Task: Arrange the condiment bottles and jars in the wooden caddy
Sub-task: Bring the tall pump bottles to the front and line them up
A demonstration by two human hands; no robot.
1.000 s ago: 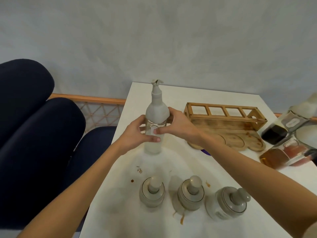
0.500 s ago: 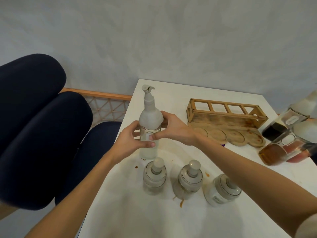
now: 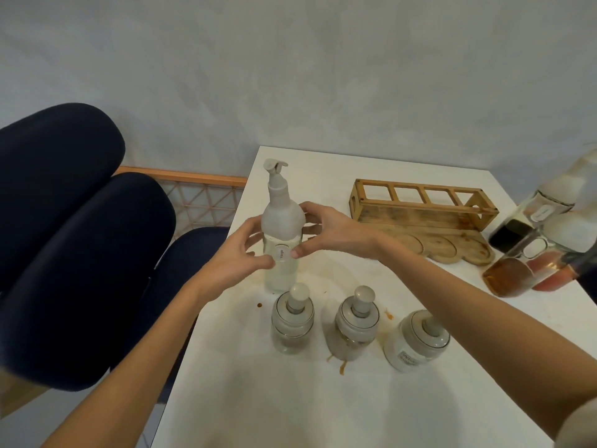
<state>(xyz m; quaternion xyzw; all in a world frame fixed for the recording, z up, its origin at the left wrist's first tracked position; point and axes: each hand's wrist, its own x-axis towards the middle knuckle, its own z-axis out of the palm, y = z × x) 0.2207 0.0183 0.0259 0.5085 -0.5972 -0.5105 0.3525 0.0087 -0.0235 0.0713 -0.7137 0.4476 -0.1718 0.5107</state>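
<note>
Grip: two-handed, closed on the pump bottle [image 3: 281,218]. Left hand [image 3: 239,258] curls round the clear lower body from frame left, thumb beside the round label. Right hand [image 3: 334,232] holds the opposite side, thumb tip at the same label, fingers behind the grey shoulder.

Pump bottle: upright, pale contents, left of centre frame, base low at the white surface [image 3: 290,402]; contact cannot be told.

Wooden caddy [image 3: 420,212]: upper right of centre, apart from the bottle, four framed compartments, round recesses along the front.

Lidded jars, three, in a row at lower centre: left jar [image 3: 292,323] just before the bottle, middle jar [image 3: 355,324], right jar [image 3: 418,342].

Glass bottles, right edge: dark-filled bottle [image 3: 517,232], amber-filled bottle [image 3: 513,279], blurred.

Dark blue chairs [image 3: 71,260]: frame left.
</note>
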